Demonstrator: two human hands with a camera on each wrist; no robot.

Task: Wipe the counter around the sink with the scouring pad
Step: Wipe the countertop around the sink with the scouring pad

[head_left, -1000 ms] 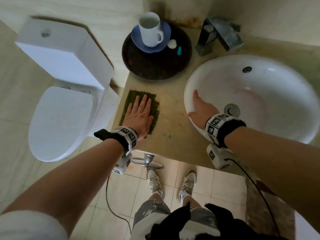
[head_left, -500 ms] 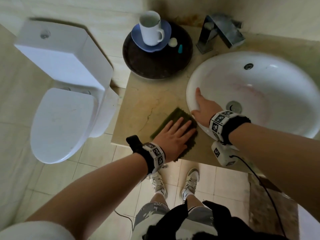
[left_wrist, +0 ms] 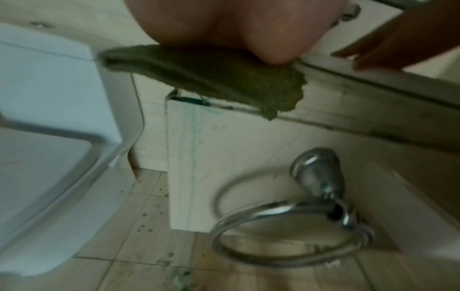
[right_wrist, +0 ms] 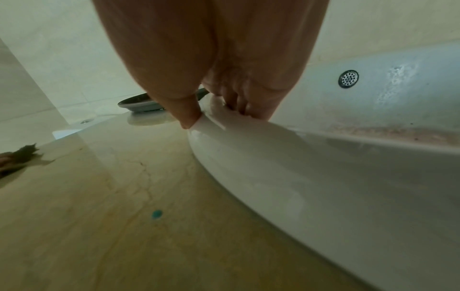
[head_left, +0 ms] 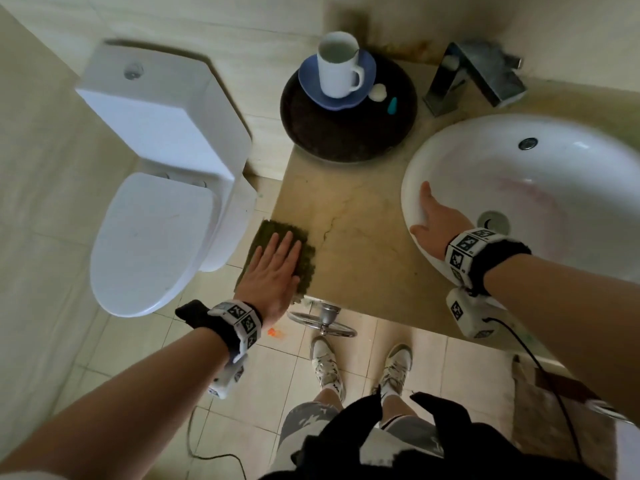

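**Inspector:** Where was the scouring pad (head_left: 304, 261)?

**Assessor:** At the near left corner of the counter (head_left: 360, 244), overhanging the edge. The left hand (head_left: 270, 275) lay flat on it, fingers straight, pressing rather than gripping.

**Inspector:** And the other hand?

**Assessor:** The right hand (head_left: 438, 220) rested open on the rim of the sink (head_left: 571, 161), holding nothing.

**Inspector:** Progress?

**Assessor:** Mid-task, in my judgement. Staining showed behind the tap (head_left: 474, 74), and the tray (head_left: 346, 136) covered the back left; both areas appeared outstanding
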